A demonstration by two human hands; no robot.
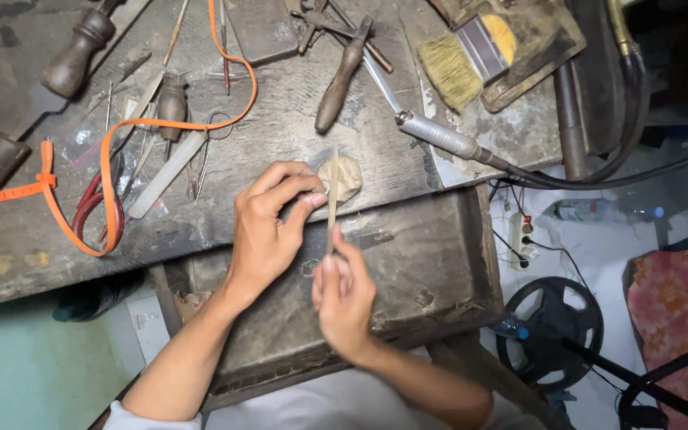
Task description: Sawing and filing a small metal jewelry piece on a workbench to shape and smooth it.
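My left hand (268,223) pinches a small pale carved piece (345,177) against the edge of the worn workbench (296,127). My right hand (342,296) grips the lower end of a thin pale stick-like tool (332,191), which stands upright with its upper part against the carved piece. Both hands hover over a dark wooden block (431,247) in front of the bench.
The bench holds wooden-handled tools (342,76), a brush (449,70), a rotary handpiece (439,137) with a black cable, an orange strap (105,171) and several thin files. A power strip (521,239) and a black wheel-shaped stand (555,318) lie on the floor at right.
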